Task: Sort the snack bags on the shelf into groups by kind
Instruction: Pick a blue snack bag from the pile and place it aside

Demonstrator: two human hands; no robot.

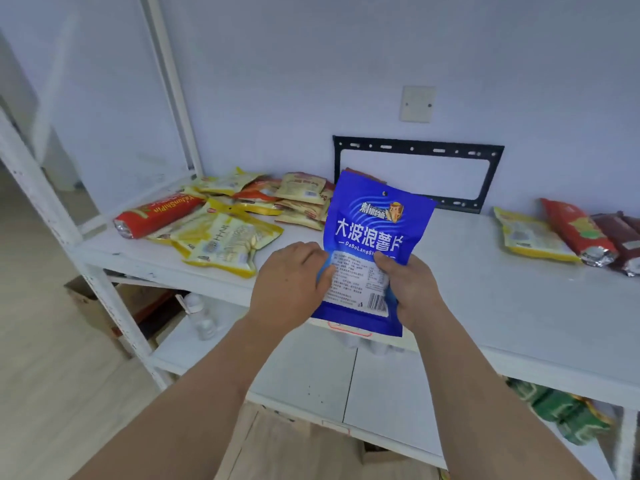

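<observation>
The glossy blue foil snack bag (pixel 372 233) with white lettering stands upright above the front edge of the white shelf (pixel 485 292), pinched at its lower sides between my left hand (pixel 289 285) and my right hand (pixel 410 289). A jumbled pile of yellow snack packets (pixel 225 237) lies at the shelf's left, red tube-shaped packs (pixel 578 233) at its right.

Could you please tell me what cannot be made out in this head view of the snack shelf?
- Behind the upright blue foil snack bag, held by left hand and right hand: part of the yellow and red pile.
- Dark red packets: cut off by the right edge.
- Green bags on the lower shelf: blurred, kind unreadable.
- Blue bag's small print: too fine.
</observation>
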